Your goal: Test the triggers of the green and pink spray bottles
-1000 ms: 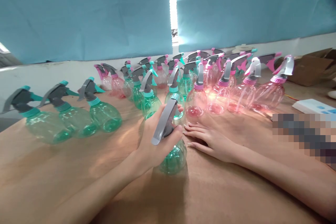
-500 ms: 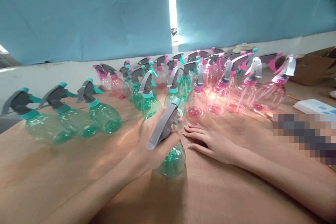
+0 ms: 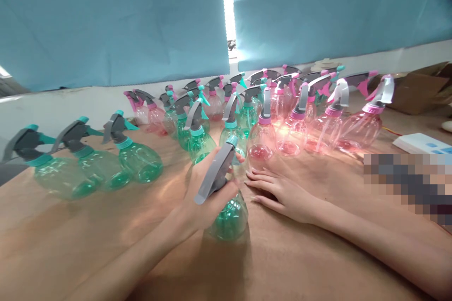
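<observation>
Close beyond the held sprayer (image 3: 231,218), green bottles (image 3: 200,143).

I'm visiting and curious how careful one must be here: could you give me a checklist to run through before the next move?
1. Left hand gripping the held bottle: ok.
2. Spray head on that bottle: ok.
3. Head screwed tight: cannot tell, fingers cover the neck.
4. Right hand free of any bottle: ok, it lies on the table.
5. Three green bottles at left apart from the left hand: ok.

Green bottle (image 3: 231,222) partly behind left hand (image 3: 211,208)
</observation>
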Demonstrator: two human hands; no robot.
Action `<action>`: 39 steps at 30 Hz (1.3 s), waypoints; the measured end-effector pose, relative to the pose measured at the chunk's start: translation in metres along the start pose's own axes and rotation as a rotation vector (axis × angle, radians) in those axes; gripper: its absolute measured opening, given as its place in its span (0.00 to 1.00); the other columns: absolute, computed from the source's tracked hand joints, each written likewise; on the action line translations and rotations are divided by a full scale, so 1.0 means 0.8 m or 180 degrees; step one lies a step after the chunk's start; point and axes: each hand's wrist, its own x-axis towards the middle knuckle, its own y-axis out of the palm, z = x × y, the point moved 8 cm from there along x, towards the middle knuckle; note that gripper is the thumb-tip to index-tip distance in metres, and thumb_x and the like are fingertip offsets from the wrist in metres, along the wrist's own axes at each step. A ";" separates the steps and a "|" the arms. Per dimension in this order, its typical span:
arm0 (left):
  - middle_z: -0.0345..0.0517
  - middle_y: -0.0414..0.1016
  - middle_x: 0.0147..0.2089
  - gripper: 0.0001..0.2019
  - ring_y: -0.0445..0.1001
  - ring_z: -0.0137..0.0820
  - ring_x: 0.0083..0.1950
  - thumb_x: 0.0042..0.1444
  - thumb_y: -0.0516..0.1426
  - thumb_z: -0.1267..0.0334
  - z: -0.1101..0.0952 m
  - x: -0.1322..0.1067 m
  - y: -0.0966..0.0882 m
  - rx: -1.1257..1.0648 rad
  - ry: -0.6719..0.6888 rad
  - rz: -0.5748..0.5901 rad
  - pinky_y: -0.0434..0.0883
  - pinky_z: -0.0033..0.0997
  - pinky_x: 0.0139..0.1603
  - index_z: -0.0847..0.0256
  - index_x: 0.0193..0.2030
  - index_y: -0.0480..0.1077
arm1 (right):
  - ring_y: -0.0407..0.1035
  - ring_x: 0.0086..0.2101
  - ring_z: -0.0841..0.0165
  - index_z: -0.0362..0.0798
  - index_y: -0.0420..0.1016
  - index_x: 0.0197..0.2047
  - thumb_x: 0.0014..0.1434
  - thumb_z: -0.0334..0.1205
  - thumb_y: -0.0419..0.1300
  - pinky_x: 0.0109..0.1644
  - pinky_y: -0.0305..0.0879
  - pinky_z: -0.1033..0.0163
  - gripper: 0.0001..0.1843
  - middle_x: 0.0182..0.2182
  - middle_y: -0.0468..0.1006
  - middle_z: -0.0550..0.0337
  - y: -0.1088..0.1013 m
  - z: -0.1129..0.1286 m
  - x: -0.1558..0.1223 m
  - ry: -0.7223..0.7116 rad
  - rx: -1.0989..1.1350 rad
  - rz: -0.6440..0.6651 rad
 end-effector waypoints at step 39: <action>0.44 0.68 0.46 0.16 0.71 0.32 0.39 0.61 0.57 0.57 0.047 -0.054 -0.093 0.0329 -0.0398 -0.0790 0.71 0.36 0.41 0.56 0.54 0.62 | 0.67 0.55 0.52 0.50 0.57 0.61 0.57 0.54 0.62 0.53 0.68 0.45 0.34 0.55 0.72 0.48 0.010 0.171 0.093 0.0084 0.0514 -0.0765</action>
